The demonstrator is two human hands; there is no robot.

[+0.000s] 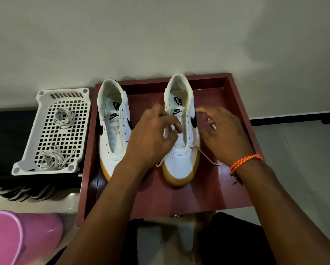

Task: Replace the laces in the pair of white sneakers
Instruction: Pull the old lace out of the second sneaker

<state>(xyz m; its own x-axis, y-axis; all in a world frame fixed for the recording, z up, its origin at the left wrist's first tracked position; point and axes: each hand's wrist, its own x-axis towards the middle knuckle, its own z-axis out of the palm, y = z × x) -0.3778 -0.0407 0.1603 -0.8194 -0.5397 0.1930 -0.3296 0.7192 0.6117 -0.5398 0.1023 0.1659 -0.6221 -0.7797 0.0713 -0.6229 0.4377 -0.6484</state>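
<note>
On shallow dark-red wooden tray [234,104]: pair of white leather sneakers with black swooshes and yellow-gum soles, toes toward the wearer of the camera. Left sneaker [113,131] unlaced, tongue bare. Right sneaker [182,142] threaded only at lowest eyelets with flat white lace [206,156], ends trailing off both sides of toe onto tray. Left hand [152,134] over right sneaker's eyelets, grip curled, pinching a loop of lace between thumb and fingertips. Right hand [223,131] just beside shoe's outer side, fingers bent and blurred; grip state cannot tell. Orange braided cord bracelet [245,163] on right wrist. Left of tray, white plastic perforated basket [43,111] holding two bundles of white laces [62,117]. Pink plastic tub [20,238] at lower left.
</note>
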